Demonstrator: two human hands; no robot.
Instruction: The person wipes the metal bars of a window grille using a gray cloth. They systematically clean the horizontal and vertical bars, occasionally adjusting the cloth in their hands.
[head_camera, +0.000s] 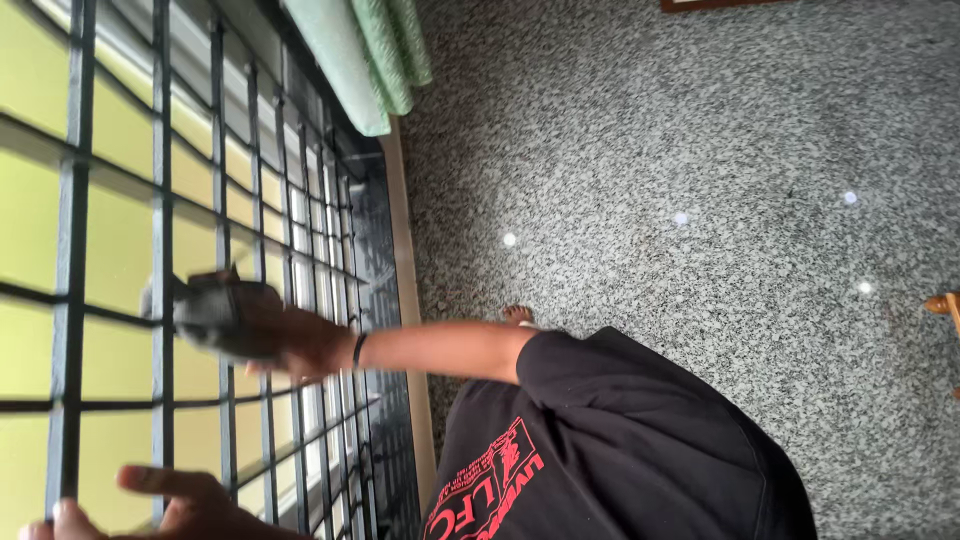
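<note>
Black metal window grille (160, 200) across the left of the head view, yellow-green glass behind its bars, seen with the camera turned on its side. Right hand (300, 345) stretched out from a black shirt (620, 440), a dark band (358, 350) at the wrist, fingers closed round a dark cloth or pad (225, 315) (too blurred to tell which) and pressing it against the bars about midway along the grille. Left hand (190, 505) at the bottom edge, loosely open with thumb out, holding nothing, just beside the lower bars; touching them or not, cannot tell. To work this pass well, probably best to follow one bar at a time with the pad wrapped partly round it, pressing evenly and bracing the free hand on a neighbouring bar. Pale sill (405, 280) along the foot of the grille, green curtain (365, 60) bunched at the top, speckled grey floor (700, 200) to the right, a bare foot (518, 315) near the sill. No bucket, bowl or other container in sight, so nothing to say of contents.
</note>
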